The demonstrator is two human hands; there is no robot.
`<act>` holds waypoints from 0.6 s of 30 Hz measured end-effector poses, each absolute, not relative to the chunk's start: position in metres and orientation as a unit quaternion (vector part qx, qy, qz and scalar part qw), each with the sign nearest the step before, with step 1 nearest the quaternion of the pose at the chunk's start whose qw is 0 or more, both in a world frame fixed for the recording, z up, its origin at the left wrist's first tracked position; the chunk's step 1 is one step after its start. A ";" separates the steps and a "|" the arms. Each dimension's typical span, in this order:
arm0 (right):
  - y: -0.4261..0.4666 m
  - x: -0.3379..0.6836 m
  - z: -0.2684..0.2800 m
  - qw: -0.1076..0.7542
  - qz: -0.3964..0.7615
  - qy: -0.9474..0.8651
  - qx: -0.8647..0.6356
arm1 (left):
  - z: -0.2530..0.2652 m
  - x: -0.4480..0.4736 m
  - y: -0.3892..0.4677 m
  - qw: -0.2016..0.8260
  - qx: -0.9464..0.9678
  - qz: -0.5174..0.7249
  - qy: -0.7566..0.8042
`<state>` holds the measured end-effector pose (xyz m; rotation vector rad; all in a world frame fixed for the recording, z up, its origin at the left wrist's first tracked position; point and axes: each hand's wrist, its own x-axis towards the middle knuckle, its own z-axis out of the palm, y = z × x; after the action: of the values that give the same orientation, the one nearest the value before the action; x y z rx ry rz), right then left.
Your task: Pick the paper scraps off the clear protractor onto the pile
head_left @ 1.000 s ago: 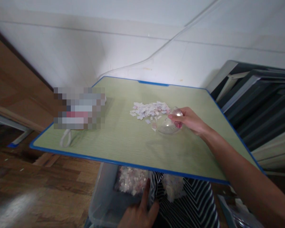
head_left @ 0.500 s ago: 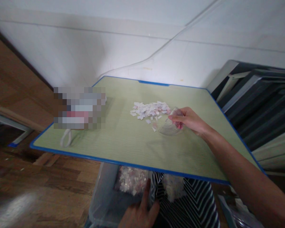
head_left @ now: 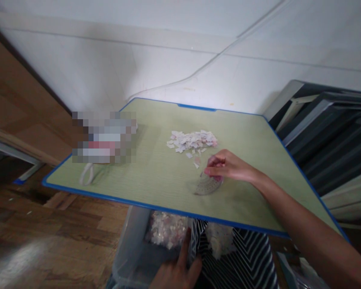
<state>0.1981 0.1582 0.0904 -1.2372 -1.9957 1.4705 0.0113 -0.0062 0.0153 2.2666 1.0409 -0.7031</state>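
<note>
My right hand (head_left: 227, 164) is closed on a clear semicircular protractor (head_left: 208, 186), pinching it above the front right part of the table. Something pinkish-red shows by the fingers, too blurred to name. A pile of small white and pink paper pieces (head_left: 192, 140) lies beyond and left of this hand, with a few stray scraps nearer. Below the table edge, my left hand (head_left: 176, 275) is at the right rim of a translucent plastic bin (head_left: 123, 249), index finger stretched along it and thumb outside. A bag of shiny pale pieces (head_left: 167, 228) lies inside the bin.
The green table (head_left: 132, 168) has a blue edge. A pixelated item (head_left: 105, 140) with a white loop (head_left: 86, 174) sits on its left side. Dark panels (head_left: 337, 132) lean at the right. Striped fabric (head_left: 249, 257) with pale scraps (head_left: 219, 241) lies beside the bin.
My right hand has moved toward me and slightly left with the protractor, away from the paper pile. My left hand stays at the bin's rim.
</note>
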 end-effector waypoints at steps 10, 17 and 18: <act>0.154 0.191 0.088 0.236 0.537 -0.693 -0.419 | 0.016 0.012 -0.007 0.255 0.845 -0.253 0.397; 0.157 0.203 0.091 0.110 0.581 -0.714 -0.375 | 0.014 0.011 -0.008 0.250 0.846 -0.241 0.403; 0.157 0.200 0.089 0.107 0.579 -0.715 -0.376 | 0.015 0.012 -0.007 0.254 0.845 -0.249 0.399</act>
<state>0.2003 0.1567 0.0892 -1.1065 -2.1058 1.7042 0.0118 -0.0072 0.0151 2.2952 1.0851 -0.6751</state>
